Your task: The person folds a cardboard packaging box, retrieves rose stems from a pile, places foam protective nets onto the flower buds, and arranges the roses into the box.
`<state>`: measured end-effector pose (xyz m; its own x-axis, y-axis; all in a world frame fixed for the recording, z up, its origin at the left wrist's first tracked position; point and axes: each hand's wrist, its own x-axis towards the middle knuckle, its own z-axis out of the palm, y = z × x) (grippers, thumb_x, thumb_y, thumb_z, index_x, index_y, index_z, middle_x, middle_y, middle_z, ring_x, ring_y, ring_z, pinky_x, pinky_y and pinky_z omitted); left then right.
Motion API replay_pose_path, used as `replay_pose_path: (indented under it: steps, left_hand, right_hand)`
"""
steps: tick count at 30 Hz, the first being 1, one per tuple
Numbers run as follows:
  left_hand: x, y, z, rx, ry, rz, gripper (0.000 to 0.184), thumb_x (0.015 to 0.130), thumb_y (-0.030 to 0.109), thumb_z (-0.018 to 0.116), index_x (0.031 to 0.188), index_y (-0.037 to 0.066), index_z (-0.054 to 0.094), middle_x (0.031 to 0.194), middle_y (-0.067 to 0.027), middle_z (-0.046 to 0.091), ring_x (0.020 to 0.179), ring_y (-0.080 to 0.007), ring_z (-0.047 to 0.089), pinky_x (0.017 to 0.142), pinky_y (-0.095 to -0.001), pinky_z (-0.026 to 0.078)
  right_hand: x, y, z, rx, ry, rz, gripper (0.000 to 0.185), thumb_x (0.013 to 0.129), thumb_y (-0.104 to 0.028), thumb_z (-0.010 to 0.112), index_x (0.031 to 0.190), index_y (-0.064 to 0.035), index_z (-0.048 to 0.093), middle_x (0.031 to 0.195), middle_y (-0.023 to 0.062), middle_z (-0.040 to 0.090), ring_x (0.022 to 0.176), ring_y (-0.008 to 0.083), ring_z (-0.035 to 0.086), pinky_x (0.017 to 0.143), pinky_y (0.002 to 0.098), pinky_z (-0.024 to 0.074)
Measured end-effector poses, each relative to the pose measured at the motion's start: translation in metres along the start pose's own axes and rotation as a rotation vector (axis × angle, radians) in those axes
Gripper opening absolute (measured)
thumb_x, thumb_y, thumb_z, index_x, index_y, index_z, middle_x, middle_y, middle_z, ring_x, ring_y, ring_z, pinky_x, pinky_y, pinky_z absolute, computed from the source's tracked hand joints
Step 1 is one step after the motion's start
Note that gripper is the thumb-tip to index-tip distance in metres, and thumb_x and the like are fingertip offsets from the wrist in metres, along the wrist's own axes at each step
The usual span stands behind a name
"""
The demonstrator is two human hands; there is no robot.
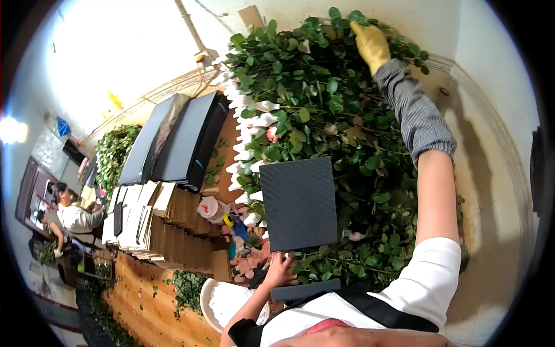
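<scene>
Reaching right hand across heaped leafy stems, gloved fingers at far leaves, can't tell if gripping; left hand by ridged board's near edge, hold unclear; white-sleeved heads aligned one side, presumably against crushing.
</scene>
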<state>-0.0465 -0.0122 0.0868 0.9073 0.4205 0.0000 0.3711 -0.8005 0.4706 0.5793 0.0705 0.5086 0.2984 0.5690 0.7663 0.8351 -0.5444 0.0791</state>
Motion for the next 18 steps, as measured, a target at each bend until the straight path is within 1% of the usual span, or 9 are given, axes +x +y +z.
replay_pose_path:
  steps: [1,3,4,5,7,11,13,17,18]
  left_hand:
    - [0.000,0.000,0.000,0.005,0.003,-0.001,0.076,0.063,0.029,0.088,0.127,0.005,0.055,0.136,-0.0238,0.040,0.126,-0.0457,0.039,0.104,-0.0544,0.039]
    - [0.001,-0.002,0.000,0.006,0.025,0.016,0.075,0.062,0.029,0.088,0.126,0.005,0.055,0.136,-0.0236,0.040,0.126,-0.0455,0.039,0.104,-0.0543,0.039]
    - [0.000,-0.002,-0.001,-0.003,0.039,0.057,0.074,0.062,0.029,0.088,0.125,0.005,0.056,0.135,-0.0234,0.040,0.125,-0.0454,0.040,0.104,-0.0542,0.039]
    - [-0.001,-0.002,-0.002,-0.003,0.036,0.049,0.074,0.062,0.029,0.088,0.125,0.005,0.056,0.135,-0.0234,0.040,0.125,-0.0454,0.040,0.104,-0.0542,0.039]
    - [0.001,0.001,-0.001,0.035,0.039,0.006,0.074,0.061,0.030,0.089,0.123,0.005,0.057,0.134,-0.0233,0.040,0.125,-0.0451,0.040,0.103,-0.0544,0.040]
    - [-0.001,-0.002,0.004,0.043,0.042,0.008,0.074,0.061,0.032,0.089,0.123,0.006,0.057,0.133,-0.0234,0.040,0.123,-0.0455,0.040,0.101,-0.0557,0.040]
    - [0.000,-0.004,0.005,0.030,0.030,0.009,0.075,0.063,0.033,0.088,0.126,0.007,0.057,0.135,-0.0238,0.039,0.126,-0.0462,0.039,0.101,-0.0562,0.040]
    - [0.000,-0.002,0.004,0.016,0.018,-0.024,0.076,0.063,0.033,0.088,0.126,0.006,0.056,0.138,-0.0246,0.037,0.131,-0.0483,0.035,0.105,-0.0574,0.038]
    - [-0.001,-0.002,0.004,0.010,0.031,-0.024,0.075,0.063,0.033,0.088,0.125,0.006,0.057,0.139,-0.0249,0.037,0.131,-0.0484,0.035,0.106,-0.0573,0.038]
  right_hand:
    - [0.011,0.006,0.005,-0.080,-0.055,0.046,0.039,0.102,-0.013,0.048,0.141,-0.0112,0.052,0.102,0.0117,0.071,0.085,0.0316,0.065,0.101,0.0435,0.0505]
    - [0.017,0.011,0.028,0.148,-0.126,0.132,0.047,0.098,-0.010,0.053,0.145,-0.0126,0.047,0.120,0.0169,0.067,0.107,0.0339,0.065,0.096,0.0459,0.0527]
    - [0.015,0.016,0.048,0.139,-0.173,0.068,0.048,0.098,-0.013,0.055,0.145,-0.0121,0.047,0.132,0.0147,0.062,0.116,0.0344,0.061,0.102,0.0445,0.0497]
    - [0.012,0.020,0.067,0.060,-0.414,0.151,0.050,0.096,-0.017,0.058,0.145,-0.0127,0.048,0.138,0.0127,0.058,0.122,0.0325,0.058,0.104,0.0416,0.0488]
    - [-0.006,-0.002,0.064,-0.104,-0.694,0.155,0.049,0.096,-0.019,0.059,0.144,-0.0134,0.050,0.144,0.0115,0.054,0.127,0.0302,0.055,0.106,0.0400,0.0471]
    - [-0.010,0.014,0.089,-0.028,-0.659,0.109,0.048,0.093,-0.025,0.060,0.140,-0.0149,0.055,0.145,0.0107,0.053,0.133,0.0282,0.051,0.109,0.0411,0.0431]
    - [0.000,0.010,0.060,0.003,-0.448,0.148,0.043,0.093,-0.026,0.060,0.135,-0.0171,0.059,0.135,0.0124,0.061,0.124,0.0290,0.058,0.103,0.0427,0.0475]
    - [0.015,0.005,-0.017,0.081,0.302,0.201,0.030,0.094,-0.028,0.061,0.122,-0.0174,0.066,0.107,0.0132,0.070,0.099,0.0322,0.067,0.085,0.0477,0.0547]
    - [0.007,-0.014,-0.063,0.042,0.214,0.324,0.037,0.089,-0.027,0.068,0.124,-0.0143,0.065,0.115,0.0179,0.068,0.107,0.0314,0.065,0.092,0.0453,0.0522]
